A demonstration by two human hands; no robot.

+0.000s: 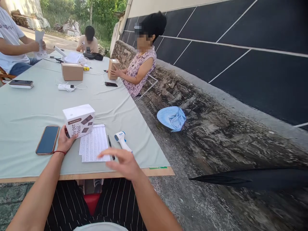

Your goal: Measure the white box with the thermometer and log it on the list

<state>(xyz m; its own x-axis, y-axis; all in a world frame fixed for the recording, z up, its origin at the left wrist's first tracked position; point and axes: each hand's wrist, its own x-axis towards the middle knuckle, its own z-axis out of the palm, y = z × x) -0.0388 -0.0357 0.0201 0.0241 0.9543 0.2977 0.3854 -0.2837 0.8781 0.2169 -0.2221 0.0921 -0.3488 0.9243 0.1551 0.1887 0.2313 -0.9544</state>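
White box (79, 120): one, near the middle of our edge of the table (26, 115), its lower part over the top of the papers (94, 144); whether it rests on them we cannot tell.
Left grip: our left hand (66, 140) clasps the box's lower left corner, thumb across the printed front; how the fingers lie behind it we cannot see.
Right grip: our right hand (126, 162) pinches nothing — thumb and forefinger stand apart above the papers, slightly blurred.
Handling: we judge it thin card, light to middling, stiff at the edges but easily dented in the faces, perhaps a little slick.
Where to hold: both upright sides, low down, palms flat — a corner hold alone may let it twist.
Papers: at least two printed sheets, overlapping.
Pen (109, 142): one, just right of the sheets.
Thermometer gun (121, 138): one, beyond the pen.
Near phone (47, 140): one, left of our left hand.
Brown cartons (72, 72): two, one in a co-worker's hands (116, 71).
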